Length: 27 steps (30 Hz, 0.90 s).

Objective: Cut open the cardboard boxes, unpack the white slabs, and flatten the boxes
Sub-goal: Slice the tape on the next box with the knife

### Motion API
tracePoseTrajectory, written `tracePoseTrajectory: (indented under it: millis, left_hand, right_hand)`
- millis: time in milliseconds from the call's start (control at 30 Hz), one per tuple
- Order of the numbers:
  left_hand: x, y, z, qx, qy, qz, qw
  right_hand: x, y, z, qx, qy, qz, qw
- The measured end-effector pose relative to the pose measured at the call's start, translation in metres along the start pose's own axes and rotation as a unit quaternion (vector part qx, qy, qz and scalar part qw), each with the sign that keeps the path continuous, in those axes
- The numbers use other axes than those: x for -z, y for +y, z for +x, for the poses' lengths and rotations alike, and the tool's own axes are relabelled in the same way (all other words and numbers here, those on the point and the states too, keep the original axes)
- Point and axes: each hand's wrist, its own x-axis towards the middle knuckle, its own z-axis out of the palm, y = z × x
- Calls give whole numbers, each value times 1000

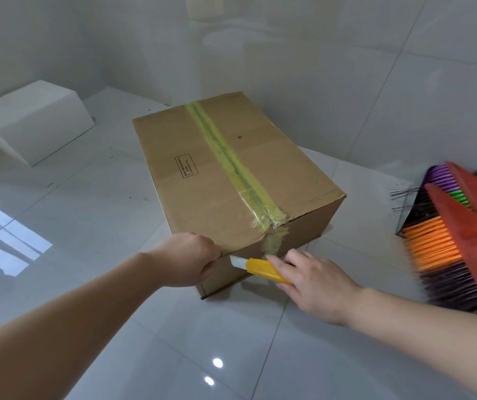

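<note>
Knife at the taped end of the box.

My right hand (315,281) grips a yellow utility knife (263,268), its blade laid against the near end face of the cardboard box (231,171), just under the top edge. Directly above the blade, the yellow tape (231,160) comes over that edge and runs away from me along the lid's middle seam. Just left of the knife, my left hand (191,259) is curled over the box's near top edge, fingers gripping it. The box sits closed on the glossy tiled floor (231,342). Far beyond my left hand lies a white slab (32,119); right of my knife hand stands a multicoloured broom (456,243).
</note>
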Motion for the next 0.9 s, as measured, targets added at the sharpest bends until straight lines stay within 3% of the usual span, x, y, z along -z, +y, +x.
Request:
tracePoseTrajectory:
  millis: [900]
  left_hand:
    - [-3, 0, -4, -31, 69, -59, 995]
  right_hand:
    - [7, 3, 1, -119, -25, -5, 993]
